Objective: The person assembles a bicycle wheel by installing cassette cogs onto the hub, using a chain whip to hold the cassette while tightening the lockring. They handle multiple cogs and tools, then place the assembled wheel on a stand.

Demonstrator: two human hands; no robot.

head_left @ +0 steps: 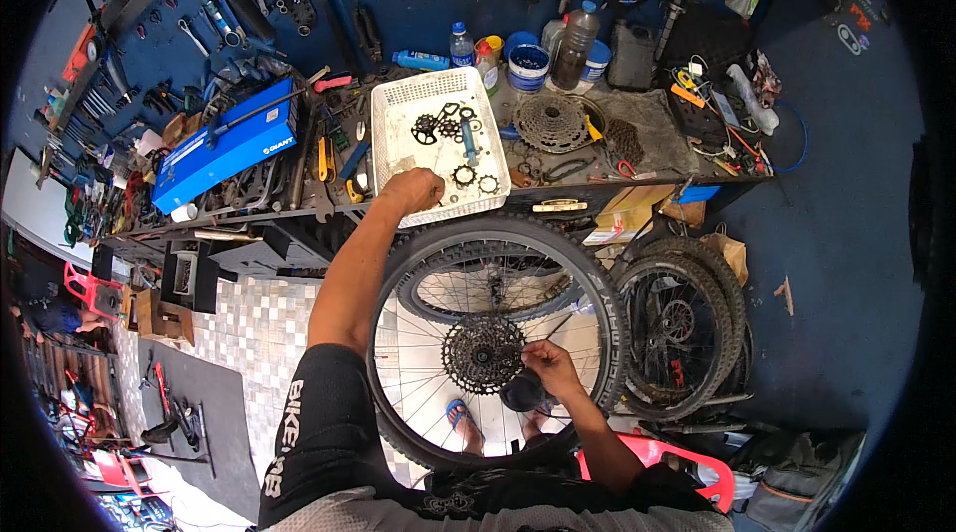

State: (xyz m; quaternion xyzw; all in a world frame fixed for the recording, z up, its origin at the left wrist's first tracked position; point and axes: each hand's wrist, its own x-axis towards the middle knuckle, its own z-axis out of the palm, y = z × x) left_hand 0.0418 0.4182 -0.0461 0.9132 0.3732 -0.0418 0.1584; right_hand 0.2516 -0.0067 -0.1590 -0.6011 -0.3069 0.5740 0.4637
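Here's the risk: neither of the two hands appears to grip the tyre of the big wheel (613, 323), so a nudge at its cassette (483, 355) could roll or tip it, though what bears its weight I can't see. And look, the left hand (413, 191), curled over the near rim of the white basket (398, 129); a careless catch there might tip the toothed rings (464, 176) inside, and a small part could drop through the spokes. The wheel sits on the person's side of the basket, its cassette face turned up toward the head. It's round, so the axle gives the line, aimed roughly at the viewer! Hands well apart: the right hand (551, 370), farther from the basket, bunches its fingers beside the cassette; whether either clasps anything, I can't tell.
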